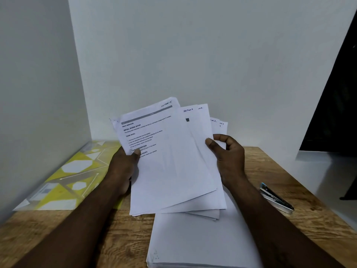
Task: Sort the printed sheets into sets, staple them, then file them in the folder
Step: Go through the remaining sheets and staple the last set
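Note:
I hold a fanned bundle of printed sheets [170,163] upright above the wooden table [270,171]. My left hand [123,167] grips its left edge with the thumb on the front page, which is headed "Store tablecloth". My right hand [228,157] pinches the right edge of the sheets behind. Handwritten section labels show at the top corners of the fanned sheets. A thick stack of white sheets [195,242] lies flat on the table below the bundle. A yellow patterned folder [71,176] lies at the left. A metal stapler [276,198] lies at the right.
White walls close off the table at the back and the left. The table's right edge drops to a pale floor [328,171], with a dark opening [336,105] beyond it.

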Action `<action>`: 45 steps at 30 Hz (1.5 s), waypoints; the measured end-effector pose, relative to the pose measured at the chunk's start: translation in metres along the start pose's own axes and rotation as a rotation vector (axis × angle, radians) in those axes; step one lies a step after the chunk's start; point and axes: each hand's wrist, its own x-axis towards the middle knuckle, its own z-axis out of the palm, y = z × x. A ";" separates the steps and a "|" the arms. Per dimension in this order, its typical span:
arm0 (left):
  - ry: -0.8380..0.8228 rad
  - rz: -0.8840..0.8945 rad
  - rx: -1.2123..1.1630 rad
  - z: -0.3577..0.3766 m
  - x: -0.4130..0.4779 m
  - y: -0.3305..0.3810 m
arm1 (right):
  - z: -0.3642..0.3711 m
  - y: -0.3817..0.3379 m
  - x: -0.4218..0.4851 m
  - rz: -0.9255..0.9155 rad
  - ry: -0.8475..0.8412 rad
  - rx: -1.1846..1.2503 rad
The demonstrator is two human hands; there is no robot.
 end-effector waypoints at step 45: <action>-0.107 0.024 -0.027 -0.006 0.003 -0.002 | 0.003 -0.004 -0.004 0.055 -0.038 -0.058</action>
